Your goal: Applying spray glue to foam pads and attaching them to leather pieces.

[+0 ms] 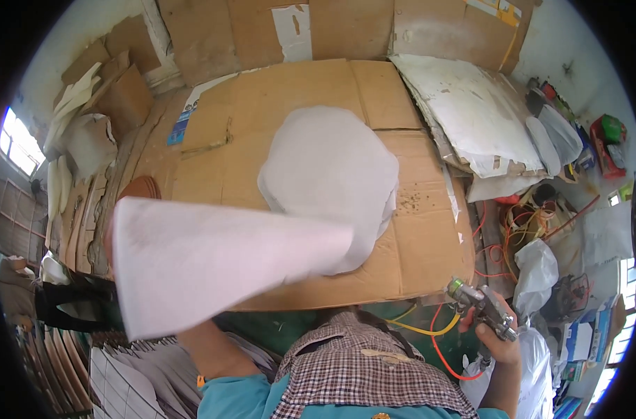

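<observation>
Above the near-left side of the cardboard-covered tabletop (pixel 429 255), a white sheet (pixel 206 258) hides your left hand, whose grip I cannot tell; your right hand (pixel 501 346) wraps its grip around a metal spray gun (pixel 484 306); rounded white pieces (pixel 332 160) lie piled mid-tabletop.

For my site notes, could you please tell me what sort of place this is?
Probably a small workshop, judging by the spray gun, the cardboard-covered table and the pile of pale sheets.

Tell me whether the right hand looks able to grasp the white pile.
Probably not freely: the right hand holds a spray gun, though its way to the white pile looks open.
</observation>
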The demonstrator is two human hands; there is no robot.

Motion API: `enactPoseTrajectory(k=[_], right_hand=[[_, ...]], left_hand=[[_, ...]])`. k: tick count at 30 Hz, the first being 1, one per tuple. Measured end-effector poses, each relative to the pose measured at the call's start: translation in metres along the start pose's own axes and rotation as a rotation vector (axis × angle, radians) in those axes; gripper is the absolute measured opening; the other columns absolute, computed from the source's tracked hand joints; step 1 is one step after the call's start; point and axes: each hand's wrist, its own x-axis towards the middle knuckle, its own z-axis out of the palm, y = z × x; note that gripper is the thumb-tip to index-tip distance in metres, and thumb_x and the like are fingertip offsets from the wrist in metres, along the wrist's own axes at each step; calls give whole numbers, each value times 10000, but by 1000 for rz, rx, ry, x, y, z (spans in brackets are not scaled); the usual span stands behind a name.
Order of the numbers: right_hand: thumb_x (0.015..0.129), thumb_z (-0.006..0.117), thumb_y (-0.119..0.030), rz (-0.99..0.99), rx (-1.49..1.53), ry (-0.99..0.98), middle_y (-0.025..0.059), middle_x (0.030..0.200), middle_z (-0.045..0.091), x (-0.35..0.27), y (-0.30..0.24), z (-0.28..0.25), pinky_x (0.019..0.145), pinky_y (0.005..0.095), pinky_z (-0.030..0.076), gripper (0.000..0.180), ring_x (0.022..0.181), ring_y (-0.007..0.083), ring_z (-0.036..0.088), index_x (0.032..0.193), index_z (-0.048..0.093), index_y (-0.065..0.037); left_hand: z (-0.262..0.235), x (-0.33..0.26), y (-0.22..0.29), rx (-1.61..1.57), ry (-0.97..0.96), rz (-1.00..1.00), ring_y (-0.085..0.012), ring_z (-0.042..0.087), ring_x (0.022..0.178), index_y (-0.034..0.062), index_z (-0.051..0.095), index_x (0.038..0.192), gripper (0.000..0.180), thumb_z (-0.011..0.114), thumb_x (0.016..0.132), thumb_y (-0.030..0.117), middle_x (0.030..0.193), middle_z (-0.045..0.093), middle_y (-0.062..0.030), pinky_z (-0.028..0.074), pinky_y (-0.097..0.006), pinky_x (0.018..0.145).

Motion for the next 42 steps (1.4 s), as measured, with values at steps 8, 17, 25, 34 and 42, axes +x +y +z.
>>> enactPoseTrajectory(k=[8,17,25,34,42], right_hand=[[784,654,-210,-45,-45,186,88,791,583,9,-3,13,710,347,496,487,676,190,597,1160,457,31],[762,664,-128,31,-108,38,94,784,582,-25,-4,-11,629,297,495,551,690,166,590,1219,416,57],[751,690,-170,-13,-13,232,93,803,586,-13,5,-1,667,326,507,573,681,175,595,1197,419,69],[756,675,-153,-58,-104,263,95,780,585,-28,-3,-7,661,309,498,565,688,172,593,1207,412,65],[728,665,-77,77,-81,-7,110,784,604,-50,-6,-18,641,294,489,540,685,170,600,1197,436,61]], left_hand=[[-23,3,56,66,7,54,-293,498,1114,-4,447,1230,459,384,901,308,1207,502,-190,416,-427,959],[-40,-70,56,130,24,107,-292,500,1112,-3,449,1229,457,384,901,309,1209,500,-190,421,-424,954],[-37,-58,64,190,23,137,-292,501,1110,-1,450,1229,456,383,901,309,1210,499,-190,425,-422,948],[-33,-82,51,253,21,172,-291,503,1107,0,452,1228,455,383,901,309,1212,498,-190,430,-420,943],[-35,-84,55,307,49,219,-291,505,1105,1,453,1227,454,382,902,310,1214,497,-190,434,-417,937]])
